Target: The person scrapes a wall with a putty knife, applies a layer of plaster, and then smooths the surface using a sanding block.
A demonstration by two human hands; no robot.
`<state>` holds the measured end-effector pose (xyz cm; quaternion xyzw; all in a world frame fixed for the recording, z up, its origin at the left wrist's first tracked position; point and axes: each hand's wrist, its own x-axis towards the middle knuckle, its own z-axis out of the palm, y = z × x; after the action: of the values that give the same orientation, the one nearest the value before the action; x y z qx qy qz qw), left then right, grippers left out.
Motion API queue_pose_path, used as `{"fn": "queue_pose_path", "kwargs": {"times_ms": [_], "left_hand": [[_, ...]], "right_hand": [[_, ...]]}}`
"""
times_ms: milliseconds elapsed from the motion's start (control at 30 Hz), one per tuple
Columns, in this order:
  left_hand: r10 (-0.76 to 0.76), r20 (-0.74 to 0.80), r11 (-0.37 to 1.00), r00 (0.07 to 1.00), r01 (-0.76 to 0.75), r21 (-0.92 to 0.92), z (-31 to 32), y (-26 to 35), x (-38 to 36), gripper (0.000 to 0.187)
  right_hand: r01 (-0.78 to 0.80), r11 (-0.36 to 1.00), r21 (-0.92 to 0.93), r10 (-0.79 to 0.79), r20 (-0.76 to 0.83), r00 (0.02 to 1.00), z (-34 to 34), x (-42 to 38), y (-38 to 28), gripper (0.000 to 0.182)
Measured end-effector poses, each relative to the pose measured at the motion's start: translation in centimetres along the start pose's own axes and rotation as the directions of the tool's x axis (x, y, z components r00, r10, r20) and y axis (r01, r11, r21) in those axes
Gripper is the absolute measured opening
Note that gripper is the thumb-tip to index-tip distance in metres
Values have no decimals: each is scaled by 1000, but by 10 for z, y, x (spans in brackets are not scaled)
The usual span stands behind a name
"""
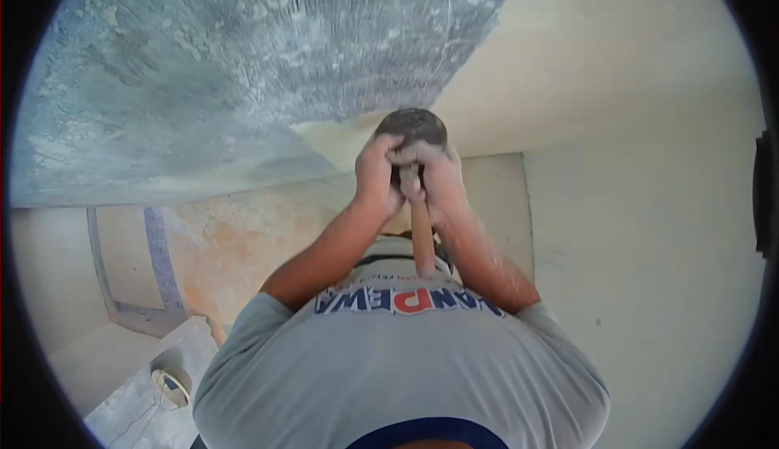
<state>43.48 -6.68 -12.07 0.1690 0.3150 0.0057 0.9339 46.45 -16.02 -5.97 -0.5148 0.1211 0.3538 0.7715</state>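
Both hands are together at the centre of the view, fingers curled around a tool with a dark rounded head and a tan stick-like handle. My left hand grips it from the left side. On the other side, my right hand closes over it with the fingers overlapping near the head. The handle points back toward my grey shirt. Beyond the head, in this view, lies the edge of a rough blue-grey patch on a cream wall surface. My fingers hide the joint between head and handle.
A smooth pale surface spans the right side. At lower left a round white-rimmed container sits on a whitish ledge, with a thin cord close by. Behind are a blue-bordered panel and an orange-stained surface.
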Motion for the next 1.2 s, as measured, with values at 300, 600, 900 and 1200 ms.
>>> {"fn": "queue_pose_path", "kwargs": {"times_ms": [300, 600, 900, 1200], "left_hand": [[-132, 152, 988, 979, 143, -61, -36, 6, 34, 19], [-99, 884, 929, 457, 362, -83, -62, -7, 46, 34], [193, -164, 980, 967, -197, -5, 33, -1, -16, 24], [162, -43, 979, 986, -155, 133, 0, -2, 2, 19]], "right_hand": [[95, 995, 34, -95, 0, 995, 1, 5, 9, 5], [106, 987, 118, -110, 25, 994, -12, 19, 27, 2], [90, 985, 146, -105, 98, 990, 0, -6, 4, 5], [140, 985, 103, -147, 63, 987, -9, 19, 24, 5]]}}
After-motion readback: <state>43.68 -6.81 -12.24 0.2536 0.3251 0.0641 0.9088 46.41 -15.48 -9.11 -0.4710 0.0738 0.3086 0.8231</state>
